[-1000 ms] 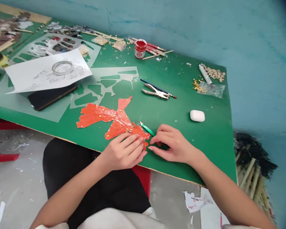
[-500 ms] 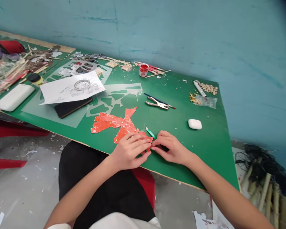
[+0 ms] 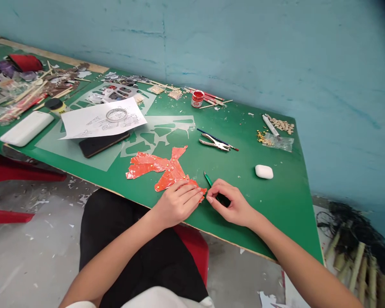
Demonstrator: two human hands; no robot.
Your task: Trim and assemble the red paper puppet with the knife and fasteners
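An orange jointed cut-out figure (image 3: 172, 170) with small gold fasteners lies flat near the table's front edge. My left hand (image 3: 179, 201) rests palm down over its right end, fingers stretched out, hiding part of it. Just right of the figure's tip, my right hand (image 3: 229, 201) has thumb and forefinger pinched together; whatever is between them is too small to make out. A slim green craft knife (image 3: 208, 179) lies beside my right hand, its lower end hidden behind the fingers.
Beyond the hands lie a metal hole punch (image 3: 214, 142), a paintbrush (image 3: 218, 139) and a red paint jar (image 3: 197, 99). A white case (image 3: 263, 172) sits to the right. Leftward are a printed sheet (image 3: 93, 122) with a tape roll (image 3: 116, 115), and a phone (image 3: 104, 144).
My right hand has drawn slightly right, away from the left. My left thumb has tucked in and the hand lies flatter on the figure. The view has shifted a little.
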